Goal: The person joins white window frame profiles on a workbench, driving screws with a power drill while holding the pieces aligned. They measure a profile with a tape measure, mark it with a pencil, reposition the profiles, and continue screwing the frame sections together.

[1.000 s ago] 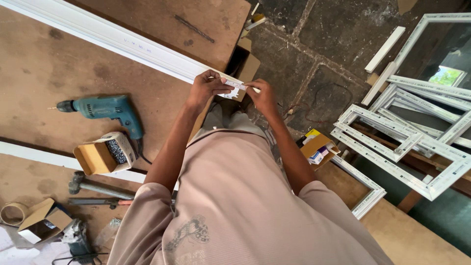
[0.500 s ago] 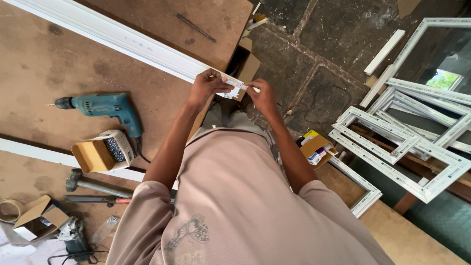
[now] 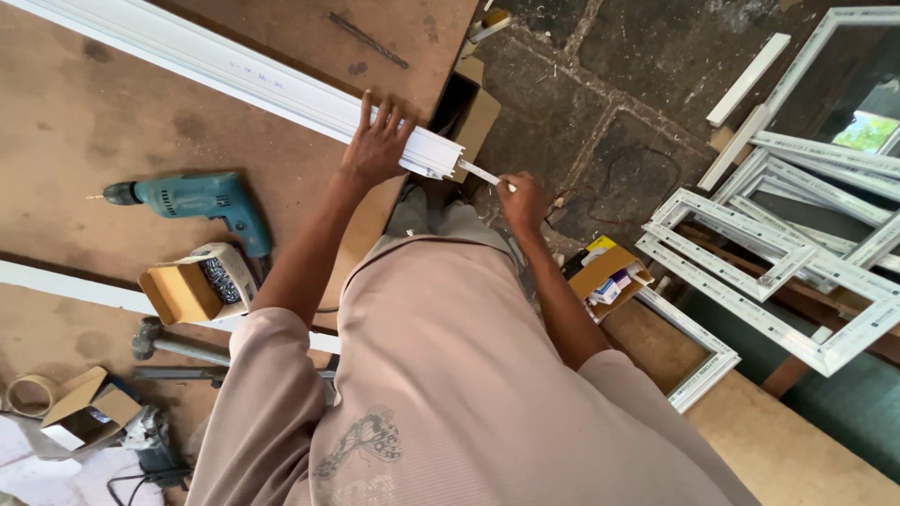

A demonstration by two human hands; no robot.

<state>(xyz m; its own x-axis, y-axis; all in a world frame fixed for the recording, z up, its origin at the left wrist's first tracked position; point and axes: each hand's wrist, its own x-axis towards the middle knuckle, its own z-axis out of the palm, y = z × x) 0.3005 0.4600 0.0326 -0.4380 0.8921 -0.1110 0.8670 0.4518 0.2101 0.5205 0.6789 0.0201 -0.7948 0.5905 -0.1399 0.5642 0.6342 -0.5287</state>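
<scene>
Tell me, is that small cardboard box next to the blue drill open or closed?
Open. The small cardboard box lies beside the blue drill with its flap folded out, and dark small parts show inside.

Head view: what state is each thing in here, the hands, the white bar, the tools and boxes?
Left hand: flat on the white profile, fingers spread.
Right hand: closed on a thin white strip.
White profile: lying on the workbench, end over the edge.
Thin white strip: sticking out of the profile's end.
Blue drill: lying on its side.
Small cardboard box: open.
Window frames: stacked on the floor.
</scene>
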